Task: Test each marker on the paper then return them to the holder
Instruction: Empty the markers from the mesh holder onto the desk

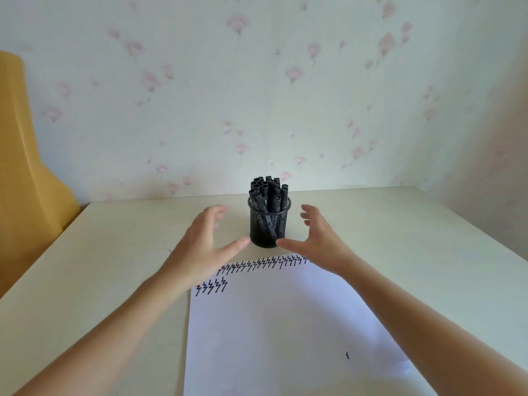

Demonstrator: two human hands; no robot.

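Head view. At frame centre, the mesh holder [269,224] stood on the surface [400,224], full of capped black markers [268,192]. The left hand [204,241] and right hand [317,238] flanked it, fingers spread wide, holding nothing, apparently placed to grasp. Below lay the paper [285,324], its upper edge carrying zigzag test marks [257,264].

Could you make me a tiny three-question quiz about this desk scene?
1. True or false: the left hand grips a marker.
2. Where do the markers stand? A in the black mesh holder; B flat on the paper; C in the right hand.
3. Fill in: the zigzag test marks run along the paper's ___ edge.

Key: 1 false; 2 A; 3 far.
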